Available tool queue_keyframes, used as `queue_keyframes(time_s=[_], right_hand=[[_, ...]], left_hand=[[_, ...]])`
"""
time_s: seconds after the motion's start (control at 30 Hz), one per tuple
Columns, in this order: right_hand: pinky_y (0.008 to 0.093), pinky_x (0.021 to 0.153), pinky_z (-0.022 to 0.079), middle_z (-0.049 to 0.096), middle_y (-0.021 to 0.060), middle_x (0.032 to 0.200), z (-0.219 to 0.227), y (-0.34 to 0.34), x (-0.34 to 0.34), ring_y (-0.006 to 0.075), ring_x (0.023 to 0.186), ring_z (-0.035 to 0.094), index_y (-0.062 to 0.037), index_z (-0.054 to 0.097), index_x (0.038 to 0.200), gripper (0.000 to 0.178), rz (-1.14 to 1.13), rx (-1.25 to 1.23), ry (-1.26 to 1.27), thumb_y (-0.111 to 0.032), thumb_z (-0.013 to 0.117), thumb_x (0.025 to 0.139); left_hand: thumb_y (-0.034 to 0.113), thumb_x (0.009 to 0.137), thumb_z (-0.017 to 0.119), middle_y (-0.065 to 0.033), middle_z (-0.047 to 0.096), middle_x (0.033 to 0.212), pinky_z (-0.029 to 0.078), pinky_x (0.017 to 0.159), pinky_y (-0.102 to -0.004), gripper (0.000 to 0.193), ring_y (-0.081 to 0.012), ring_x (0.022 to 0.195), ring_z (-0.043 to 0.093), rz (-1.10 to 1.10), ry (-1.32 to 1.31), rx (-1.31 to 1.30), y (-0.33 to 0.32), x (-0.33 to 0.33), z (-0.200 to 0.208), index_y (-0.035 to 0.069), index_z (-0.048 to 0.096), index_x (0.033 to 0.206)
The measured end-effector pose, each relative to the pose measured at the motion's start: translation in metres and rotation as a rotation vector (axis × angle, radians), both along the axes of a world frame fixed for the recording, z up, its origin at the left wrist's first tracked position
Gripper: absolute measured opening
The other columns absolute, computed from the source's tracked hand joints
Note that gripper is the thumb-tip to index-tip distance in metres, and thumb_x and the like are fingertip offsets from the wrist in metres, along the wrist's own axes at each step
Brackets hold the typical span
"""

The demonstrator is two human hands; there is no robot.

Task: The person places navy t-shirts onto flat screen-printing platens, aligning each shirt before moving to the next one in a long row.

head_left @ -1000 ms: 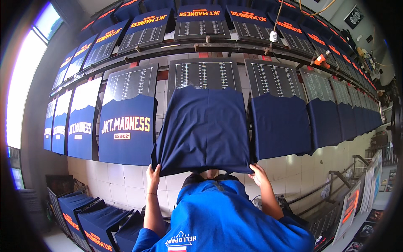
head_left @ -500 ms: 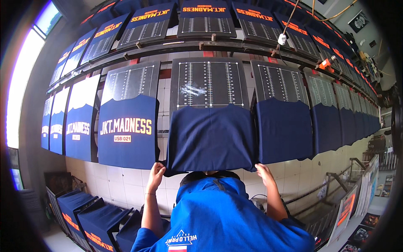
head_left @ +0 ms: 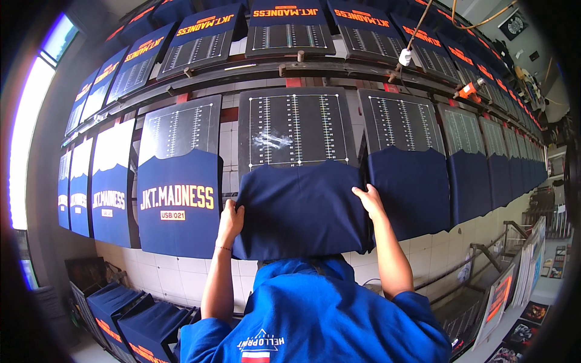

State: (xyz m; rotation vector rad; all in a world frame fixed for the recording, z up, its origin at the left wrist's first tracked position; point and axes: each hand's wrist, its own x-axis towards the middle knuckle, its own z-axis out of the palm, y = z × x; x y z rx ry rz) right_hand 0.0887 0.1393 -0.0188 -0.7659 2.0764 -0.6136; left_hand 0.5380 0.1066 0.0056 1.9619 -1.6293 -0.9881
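Dark ruled board (head_left: 311, 127), plain navy shirt (head_left: 296, 209) across it, lightly creased

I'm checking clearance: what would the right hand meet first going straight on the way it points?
The right hand would likely meet the middle navy shirt first, though depth there is unclear.

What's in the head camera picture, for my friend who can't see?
A person's left hand and right hand touch the side edges of a plain navy-blue fabric shirt on a black rectangular board; similar shirt-covered boards flank it.
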Motion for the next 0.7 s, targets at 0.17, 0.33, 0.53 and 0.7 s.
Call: queue_keyframes(time_s=[0.17,0.33,0.53,0.7], right_hand=[[0.0412,0.112,0.037,0.047,0.0307,0.142,0.022,-0.014,0.011,0.0379,0.134,0.047,0.0101,0.043,0.139,0.087,0.04,0.054,0.215,-0.043,0.076,0.08],[0.0446,0.105,0.043,0.055,0.0271,0.135,0.034,-0.02,0.009,0.0383,0.126,0.054,0.0043,0.049,0.137,0.081,0.112,0.162,0.323,-0.044,0.076,0.079],[0.0349,0.078,0.05,0.073,0.0167,0.092,0.027,-0.042,-0.015,0.0206,0.083,0.069,0.005,0.069,0.101,0.035,0.102,-0.22,-0.051,-0.026,0.072,0.085],[0.031,0.071,0.046,0.066,0.0044,0.079,0.031,-0.051,-0.036,0.011,0.075,0.055,0.0024,0.066,0.091,0.028,0.029,-0.413,-0.075,-0.025,0.07,0.088]], left_hand=[[0.031,0.086,0.075,-0.0175,0.065,0.108,0.05,0.089,-0.0334,0.059,-0.0221,0.109,0.06,0.197,0.56,0.305,-0.045,0.001,-0.006,-0.006,0.05,0.124],[0.015,0.087,0.074,-0.0114,0.067,0.093,0.054,0.073,-0.0267,0.036,-0.0173,0.084,0.066,0.199,0.675,0.328,-0.081,-0.007,0.024,-0.007,0.06,0.111],[0.02,0.09,0.07,-0.0058,0.066,0.083,0.048,0.075,-0.0284,0.025,-0.0113,0.08,0.059,-0.004,0.237,-0.024,-0.093,-0.004,0.016,-0.003,0.068,0.099],[0.016,0.09,0.068,-0.0038,0.065,0.081,0.047,0.076,-0.0277,0.02,-0.0103,0.081,0.058,0.008,0.301,-0.193,-0.107,-0.007,0.025,-0.002,0.067,0.097]])
